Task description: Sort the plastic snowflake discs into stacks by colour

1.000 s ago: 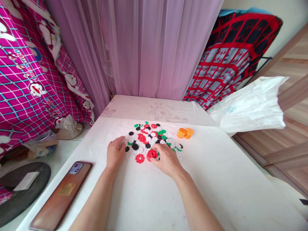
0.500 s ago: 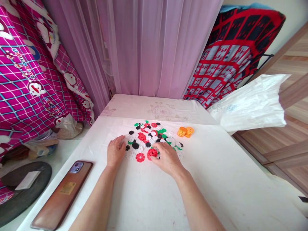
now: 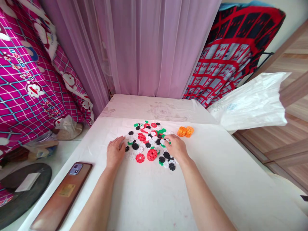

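Observation:
A loose pile of notched plastic discs in white, black, green and red lies on the white cloth. My left hand [image 3: 115, 150] rests at the pile's left edge, fingers slightly curled and nothing visible in them. At the right side my right hand [image 3: 176, 146] reaches over the discs, its fingertips touching or just above them; whether it grips one is hidden. A round red assembly [image 3: 152, 155] sits at the near edge, beside a flat red disc [image 3: 140, 158]. Several black discs [image 3: 172, 166] lie below my right hand. Two orange assemblies [image 3: 182, 131] stand beyond it.
A brown phone [image 3: 63, 195] lies at the left on the cloth-covered table [image 3: 149, 199]. At the right edge hangs a white plastic bag [image 3: 252, 102]. Purple curtains [image 3: 149, 48] hang behind the table.
My right hand has moved off the round red assembly, up and to the right. Black, white and green discs that it covered now show. My left hand stays in place.

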`<state>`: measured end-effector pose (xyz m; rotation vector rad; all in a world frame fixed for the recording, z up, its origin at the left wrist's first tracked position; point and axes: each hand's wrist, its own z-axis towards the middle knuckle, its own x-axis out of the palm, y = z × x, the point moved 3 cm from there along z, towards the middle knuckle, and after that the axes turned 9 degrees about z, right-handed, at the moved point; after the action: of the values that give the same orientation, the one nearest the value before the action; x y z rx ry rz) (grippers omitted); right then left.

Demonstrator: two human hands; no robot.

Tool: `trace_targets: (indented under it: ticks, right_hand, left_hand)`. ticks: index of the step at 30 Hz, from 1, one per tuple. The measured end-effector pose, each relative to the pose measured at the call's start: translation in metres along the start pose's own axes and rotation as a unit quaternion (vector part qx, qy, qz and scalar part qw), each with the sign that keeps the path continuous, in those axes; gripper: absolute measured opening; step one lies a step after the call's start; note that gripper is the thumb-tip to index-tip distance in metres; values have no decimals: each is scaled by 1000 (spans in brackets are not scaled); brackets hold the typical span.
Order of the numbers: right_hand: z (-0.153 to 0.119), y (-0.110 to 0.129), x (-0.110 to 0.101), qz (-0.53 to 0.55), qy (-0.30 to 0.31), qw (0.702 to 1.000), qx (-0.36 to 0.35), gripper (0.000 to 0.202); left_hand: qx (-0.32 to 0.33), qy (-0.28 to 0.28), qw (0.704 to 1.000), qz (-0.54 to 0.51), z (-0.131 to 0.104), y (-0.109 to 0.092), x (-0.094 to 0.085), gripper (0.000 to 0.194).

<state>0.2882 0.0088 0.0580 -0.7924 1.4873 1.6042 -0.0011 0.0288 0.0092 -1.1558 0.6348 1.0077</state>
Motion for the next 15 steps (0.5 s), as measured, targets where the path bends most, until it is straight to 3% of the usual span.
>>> trace_targets:
  ticks: [5, 12, 15]
  right_hand:
    - [24, -5, 16, -29, 23, 998, -41, 33]
    - [4, -9, 23, 17, 18, 998, -64, 21]
    - [6, -13, 20, 0, 4, 1000, -28, 22]
  left_hand:
    - [4, -1, 1000, 0, 0, 0, -1, 36]
    - [0, -3, 1000, -7, -1, 0, 0, 35]
    - [-3, -4, 1000, -4, -1, 0, 0, 34]
